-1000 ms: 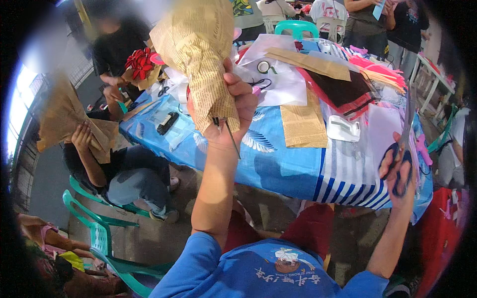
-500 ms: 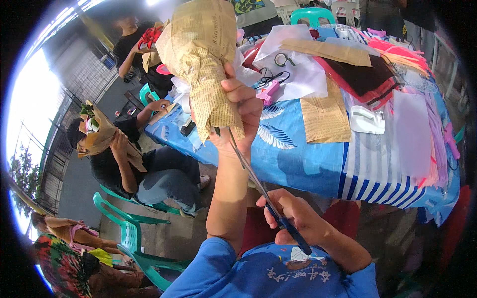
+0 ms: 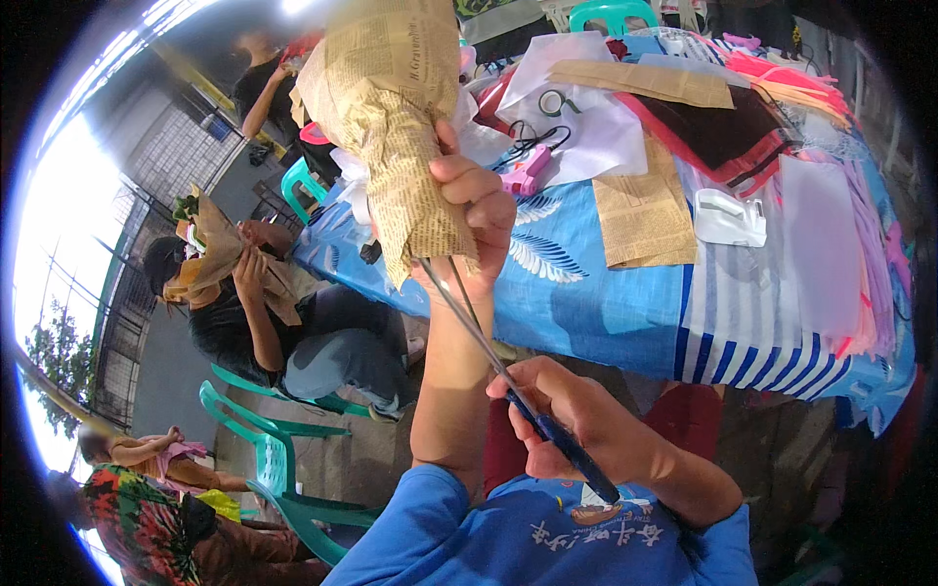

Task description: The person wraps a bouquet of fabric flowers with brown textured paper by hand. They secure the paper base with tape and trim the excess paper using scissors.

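Observation:
My left hand (image 3: 478, 200) is closed round the gathered lower part of a bouquet wrap (image 3: 391, 103) of brown newsprint paper, raised in front of me. Its top runs out of the picture, and whatever is inside is hidden. In my right hand (image 3: 591, 420) is a pair of scissors (image 3: 481, 337) with dark blue handles. Their long blades point up and to the left, slightly apart, with the tips at the ragged bottom edge of the paper. Whether the blades touch it, I cannot tell.
The blue-covered table (image 3: 586, 317) ahead holds newsprint sheets (image 3: 645, 210), green tape (image 3: 557, 104), a pink glue gun (image 3: 528, 171), and a white stand (image 3: 730, 218). At left, a seated person (image 3: 254, 313) holds another bouquet near green chairs (image 3: 274, 459).
My right hand and the scissors have shifted slightly, the blades closing some at the paper's lower edge. The seated person's other hand has come up to their bouquet.

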### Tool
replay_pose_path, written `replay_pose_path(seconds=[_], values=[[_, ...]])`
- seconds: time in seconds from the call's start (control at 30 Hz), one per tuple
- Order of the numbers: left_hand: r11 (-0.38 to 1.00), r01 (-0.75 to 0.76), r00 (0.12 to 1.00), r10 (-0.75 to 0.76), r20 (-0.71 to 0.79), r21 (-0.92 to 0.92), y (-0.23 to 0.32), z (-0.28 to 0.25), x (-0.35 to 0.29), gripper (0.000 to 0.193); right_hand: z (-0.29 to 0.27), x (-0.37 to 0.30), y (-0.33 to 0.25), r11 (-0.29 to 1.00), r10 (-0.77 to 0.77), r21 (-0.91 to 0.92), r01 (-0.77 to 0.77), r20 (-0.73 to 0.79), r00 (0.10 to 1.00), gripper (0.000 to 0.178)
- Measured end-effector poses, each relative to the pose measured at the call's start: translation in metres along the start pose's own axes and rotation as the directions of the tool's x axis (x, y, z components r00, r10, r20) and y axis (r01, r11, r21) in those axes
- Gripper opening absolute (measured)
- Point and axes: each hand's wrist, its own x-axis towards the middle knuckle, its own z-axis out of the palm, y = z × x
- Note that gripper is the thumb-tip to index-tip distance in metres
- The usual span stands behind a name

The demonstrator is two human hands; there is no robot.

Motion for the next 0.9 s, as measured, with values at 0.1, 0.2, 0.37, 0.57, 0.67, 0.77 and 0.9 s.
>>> replay_pose_path(seconds=[0.1,0.2,0.37,0.57,0.67,0.77,0.9], values=[[1.000,-0.004,1.000,0.004,-0.013,0.001,-0.003,0.000,0.000,0.042,-0.001,0.004,0.009,0.996,-0.086,-0.016,0.085,-0.017,0.996,0.071],[1.000,-0.011,1.000,0.012,-0.007,0.011,-0.003,-0.001,-0.002,0.041,-0.001,0.005,0.010,0.997,-0.071,0.028,0.072,-0.023,0.997,0.074],[1.000,-0.029,1.000,0.029,0.000,-0.003,-0.001,-0.005,-0.003,0.042,-0.004,0.008,0.013,0.978,-0.081,-0.197,0.067,-0.065,0.995,0.078],[0.999,-0.049,0.999,0.048,-0.013,-0.020,0.000,-0.003,-0.004,0.041,0.001,0.010,0.018,0.888,-0.186,-0.448,0.104,-0.142,0.972,0.078],[0.999,-0.046,0.999,0.046,-0.002,-0.023,0.002,-0.005,-0.006,0.041,0.001,0.010,0.018,0.863,-0.191,-0.493,0.106,-0.125,0.974,0.075],[0.996,-0.049,0.999,0.047,-0.024,-0.074,0.007,-0.009,-0.007,0.041,-0.001,0.008,0.023,0.949,-0.139,-0.294,0.114,-0.068,0.988,0.075],[0.996,-0.083,0.995,0.081,-0.060,-0.040,0.006,-0.007,-0.009,0.040,0.000,0.010,0.027,0.995,-0.098,-0.006,0.097,-0.031,0.995,0.080]])
